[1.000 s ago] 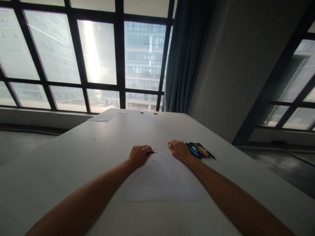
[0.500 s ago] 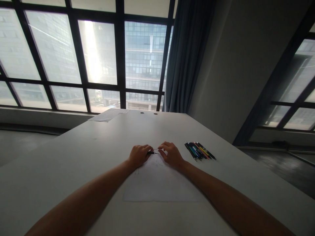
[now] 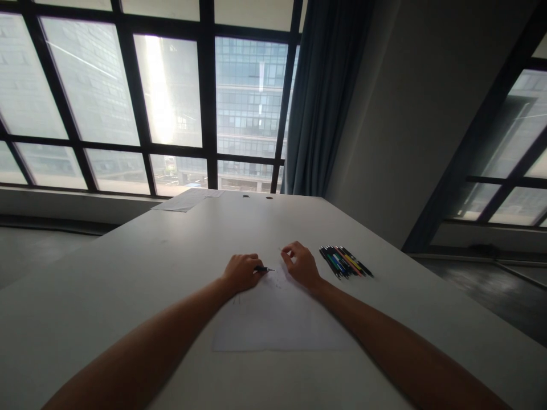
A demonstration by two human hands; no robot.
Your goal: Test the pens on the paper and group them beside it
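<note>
My left hand is closed around a dark pen, whose thin light tip points right above the paper. Across from it, my right hand is raised slightly, thumb and forefinger pinched together. A tiny pale sliver shows at those fingertips, too small to name. Beneath both wrists lies a white sheet of paper with faint pen scribbles near its upper part and left side. The two hands are apart.
Right of my right hand, a row of pens in black, blue, green, red and yellow lies on the white table. More papers rest at the table's far left corner. A curtain hangs beyond the far edge.
My right hand has drawn away from the pen, slightly up and to the right, with the tiny sliver at its fingertips. My left hand stays nearly in place with the pen.
</note>
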